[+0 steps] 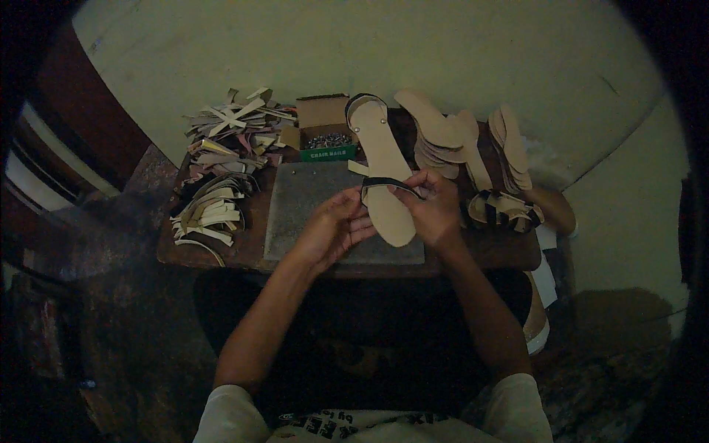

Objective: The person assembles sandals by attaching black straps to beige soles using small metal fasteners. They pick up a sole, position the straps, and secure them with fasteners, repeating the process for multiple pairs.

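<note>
Both my hands hold a beige sandal insole (382, 148) above the grey slab on the table. A dark strap curves round its far heel end, where two small round nail heads show. A second dark strap (384, 181) lies across the near, wider part. My left hand (336, 225) pinches the left end of that strap at the insole's edge, its other fingers partly under the insole. On the right side, my right hand (434, 210) grips the insole's edge and the strap's right end between thumb and fingers. A pale strap end sticks out at the left of the insole.
On the wooden table (502, 255) lies the grey slab (295, 214). A green box of nails (327, 148) stands open behind it. Left are heaps of cut strips (236, 122) and curved straps (210, 210); right, stacked insoles (436, 136) and assembled strap pieces (509, 210). A wall rises behind.
</note>
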### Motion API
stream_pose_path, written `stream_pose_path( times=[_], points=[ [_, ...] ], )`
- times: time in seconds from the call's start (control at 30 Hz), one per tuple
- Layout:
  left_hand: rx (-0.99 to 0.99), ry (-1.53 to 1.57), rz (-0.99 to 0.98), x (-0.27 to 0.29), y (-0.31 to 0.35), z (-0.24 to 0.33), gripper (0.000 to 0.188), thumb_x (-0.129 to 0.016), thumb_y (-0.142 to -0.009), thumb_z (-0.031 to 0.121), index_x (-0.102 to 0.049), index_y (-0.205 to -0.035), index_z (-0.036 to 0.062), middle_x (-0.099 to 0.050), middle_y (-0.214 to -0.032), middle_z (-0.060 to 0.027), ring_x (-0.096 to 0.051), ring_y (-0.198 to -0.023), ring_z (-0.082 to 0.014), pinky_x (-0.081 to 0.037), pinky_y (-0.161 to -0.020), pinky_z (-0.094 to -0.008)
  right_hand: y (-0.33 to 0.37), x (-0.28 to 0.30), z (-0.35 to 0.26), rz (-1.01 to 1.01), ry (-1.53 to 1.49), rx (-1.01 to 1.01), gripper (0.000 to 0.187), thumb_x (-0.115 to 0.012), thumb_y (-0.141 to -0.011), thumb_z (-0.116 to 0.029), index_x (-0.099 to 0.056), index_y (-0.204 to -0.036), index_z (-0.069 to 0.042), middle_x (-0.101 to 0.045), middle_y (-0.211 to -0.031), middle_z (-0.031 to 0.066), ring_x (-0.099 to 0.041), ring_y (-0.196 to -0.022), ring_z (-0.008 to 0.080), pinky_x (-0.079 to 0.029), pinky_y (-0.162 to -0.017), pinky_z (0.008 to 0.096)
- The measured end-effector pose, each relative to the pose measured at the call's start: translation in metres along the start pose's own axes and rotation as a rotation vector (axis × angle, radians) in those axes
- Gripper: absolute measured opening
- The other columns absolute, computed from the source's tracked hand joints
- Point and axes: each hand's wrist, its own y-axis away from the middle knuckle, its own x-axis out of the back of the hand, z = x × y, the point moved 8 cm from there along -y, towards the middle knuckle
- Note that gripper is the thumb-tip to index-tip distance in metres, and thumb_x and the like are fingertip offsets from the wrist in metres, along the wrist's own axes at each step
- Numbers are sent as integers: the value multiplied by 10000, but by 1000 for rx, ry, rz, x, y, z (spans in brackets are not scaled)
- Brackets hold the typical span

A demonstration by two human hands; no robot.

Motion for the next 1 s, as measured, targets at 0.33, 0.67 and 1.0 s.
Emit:
stream_pose_path(
  times=[0.33,0.67,1.0],
  points=[
    [-6,19,37,-6,2,-7,448,-521,-994,318,-448,-1344,47,-549,-1317,-74,-566,-1197,-252,-461,-1013,-395,1,-3,2,2,42,35,179,-770,-792,-69,-614,-855,-6,-671,-849,74,-622,-801,119,-506,-726,291],
    [-176,-130,156,-3,-2,-7,252,-650,-929,187,-571,-1134,63,-619,-1136,-47,-593,-1040,-162,-476,-882,-316,5,9,-11,157,178,231,223,-796,-719,-102,-646,-860,-15,-682,-779,129,-654,-717,196,-497,-665,333],
    [-307,-327,483,18,13,9,184,-716,-859,87,-632,-1000,3,-673,-908,-66,-631,-825,-127,-495,-765,-256,5,-8,-10,-82,377,95,357,-826,-742,-253,-625,-910,-9,-660,-859,155,-642,-759,263,-514,-699,361]
  ],
)
